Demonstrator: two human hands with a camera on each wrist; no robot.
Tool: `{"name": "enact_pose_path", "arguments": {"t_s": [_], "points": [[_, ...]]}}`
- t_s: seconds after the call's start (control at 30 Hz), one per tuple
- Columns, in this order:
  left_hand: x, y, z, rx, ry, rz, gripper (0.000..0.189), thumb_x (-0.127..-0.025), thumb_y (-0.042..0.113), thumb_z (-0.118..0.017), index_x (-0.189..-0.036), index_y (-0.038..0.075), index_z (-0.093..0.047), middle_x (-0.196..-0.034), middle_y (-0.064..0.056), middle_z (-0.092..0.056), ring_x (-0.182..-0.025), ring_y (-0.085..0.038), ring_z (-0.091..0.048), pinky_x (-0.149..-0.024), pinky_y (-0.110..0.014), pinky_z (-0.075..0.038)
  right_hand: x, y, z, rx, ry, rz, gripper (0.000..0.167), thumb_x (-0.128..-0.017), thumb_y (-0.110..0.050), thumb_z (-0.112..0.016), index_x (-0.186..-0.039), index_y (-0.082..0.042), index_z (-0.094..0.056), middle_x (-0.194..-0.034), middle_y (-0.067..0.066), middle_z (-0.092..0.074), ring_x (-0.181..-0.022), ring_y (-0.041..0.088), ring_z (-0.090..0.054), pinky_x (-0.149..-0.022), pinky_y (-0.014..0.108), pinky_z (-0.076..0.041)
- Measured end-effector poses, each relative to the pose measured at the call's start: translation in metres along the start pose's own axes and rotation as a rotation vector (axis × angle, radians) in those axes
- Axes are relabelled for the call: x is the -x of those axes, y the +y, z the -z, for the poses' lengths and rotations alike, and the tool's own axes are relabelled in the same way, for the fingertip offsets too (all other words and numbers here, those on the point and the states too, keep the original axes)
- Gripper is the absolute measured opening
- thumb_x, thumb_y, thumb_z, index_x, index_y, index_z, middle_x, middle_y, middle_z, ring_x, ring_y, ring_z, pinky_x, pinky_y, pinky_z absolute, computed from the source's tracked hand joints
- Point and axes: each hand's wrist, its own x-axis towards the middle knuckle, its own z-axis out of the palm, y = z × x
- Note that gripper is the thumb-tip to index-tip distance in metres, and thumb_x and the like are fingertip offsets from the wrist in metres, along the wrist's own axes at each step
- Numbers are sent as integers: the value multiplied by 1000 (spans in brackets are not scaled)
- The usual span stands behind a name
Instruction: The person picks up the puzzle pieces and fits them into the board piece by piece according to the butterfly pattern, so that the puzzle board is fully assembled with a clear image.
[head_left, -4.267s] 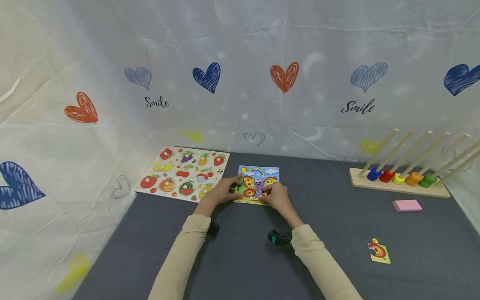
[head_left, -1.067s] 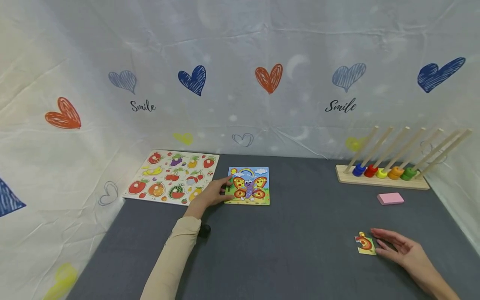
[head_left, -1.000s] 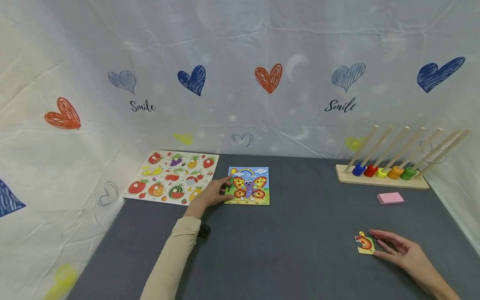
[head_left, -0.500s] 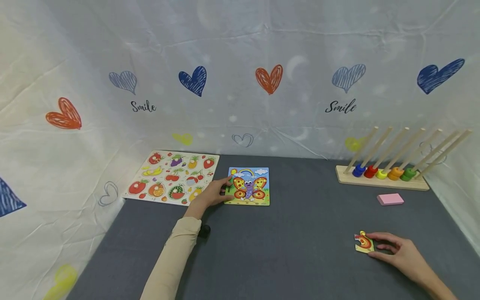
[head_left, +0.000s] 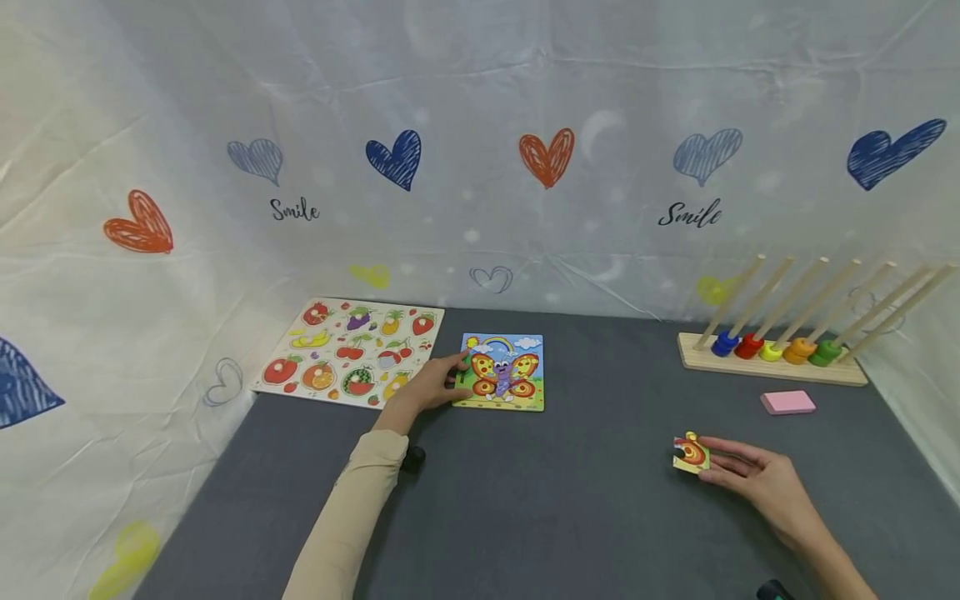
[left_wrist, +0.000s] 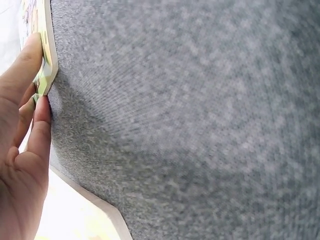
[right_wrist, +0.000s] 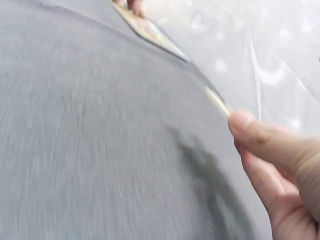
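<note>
Pinched between the thumb and fingers of my right hand [head_left: 761, 483] is a jigsaw piece [head_left: 690, 454] with a red-orange wing pattern on yellow-green. It is raised above the dark table, and the right wrist view shows it edge-on as a thin pale strip [right_wrist: 218, 101]. My left hand [head_left: 429, 385] grips the left edge of a square butterfly puzzle board [head_left: 498, 405], which lies flat near the back. In the left wrist view the thumb and a finger are at the board's corner [left_wrist: 47, 75]. Part of the board's left side is hidden by the hand.
A fruit peg puzzle board [head_left: 337, 335] lies to the left, just behind my left forearm. At the back right stands a wooden peg rack [head_left: 772, 365] with coloured rings on slanting pegs. A pink block [head_left: 787, 403] lies in front of it on the dark grey table [head_left: 570, 500].
My right hand left the butterfly board, reached right, took hold of the jigsaw piece, and has lifted it, moving left and away. The left hand has stayed at the board's left edge.
</note>
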Motion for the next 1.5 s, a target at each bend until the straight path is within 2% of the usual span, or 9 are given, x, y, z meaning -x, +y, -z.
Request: {"name": "enact_pose_path", "arguments": {"t_s": [0.3, 0.5, 0.57, 0.77, 0.93, 1.07, 1.27, 1.37, 1.5], "points": [[-2, -2, 0, 12, -6, -7, 74, -89, 16, -70, -149, -1, -30, -131, -17, -56, -114, -32, -56, -94, -42, -47, -28, -11, -40, -33, 30, 73, 52, -82, -11, -77, -124, 13, -57, -106, -15, -67, -90, -2, -64, -73, 17, -53], [-2, 0, 0, 20, 0, 20, 73, -89, 15, -70, -149, 1, -31, -131, -15, -56, -115, -31, -56, -95, -41, -47, -46, -17, -67, -23, 41, 131, 48, -81, -12, -78, -122, 7, -63, -113, 8, -68, -90, -1, -62, -78, 13, -49], [-2, 1, 0, 17, 0, 20, 73, -89, 15, -70, -149, 1, -30, -130, -15, -56, -115, -31, -56, -95, -41, -47, -52, -19, -75, -54, 35, 132, 48, -80, -11, -78, -122, 7, -62, -115, 15, -67, -91, 0, -62, -78, 14, -50], [-1, 2, 2, 7, 0, 33, 73, -89, 14, -70, -149, 1, -30, -131, -15, -56, -115, -31, -56, -95, -41, -46, -71, -24, -102, -132, -12, 133, 48, -80, -9, -77, -122, 8, -61, -120, 24, -62, -92, 2, -61, -79, 16, -51], [-2, 2, 0, 15, -1, 41, 73, -89, 15, -70, -149, 2, -31, -130, -15, -56, -115, -30, -56, -95, -41, -46, -88, -28, -125, -167, -51, 134, 47, -79, -8, -78, -122, 6, -63, -123, 24, -60, -95, 6, -61, -81, 16, -50], [-3, 0, -1, 13, 5, 44, 73, -89, 16, -70, -149, 2, -32, -130, -14, -56, -115, -30, -56, -95, -41, -46, -98, -31, -144, -167, -75, 152, 46, -80, -9, -77, -122, 4, -63, -122, 21, -61, -99, 14, -61, -83, 17, -49], [-3, -1, -1, -2, -2, 46, 74, -89, 16, -70, -149, 2, -31, -133, -13, -55, -116, -29, -56, -96, -40, -46, -112, -37, -166, -136, -87, 213, 41, -81, -10, -77, -119, 0, -67, -118, 17, -65, -105, 29, -61, -95, 34, -47], [-4, 0, 0, -9, -4, 52, 74, -89, 17, -70, -149, 2, -31, -134, -13, -55, -115, -28, -56, -96, -40, -46, -119, -42, -173, -139, -80, 237, 40, -81, -10, -77, -118, -1, -67, -113, 17, -67, -103, 29, -61, -100, 42, -43], [-3, 1, 0, -22, -7, 45, 73, -89, 17, -70, -149, 1, -31, -134, -14, -55, -113, -29, -57, -95, -40, -46, -128, -46, -177, -156, -76, 245, 39, -81, -9, -76, -117, 0, -68, -112, 17, -67, -101, 23, -63, -98, 39, -45]]}}
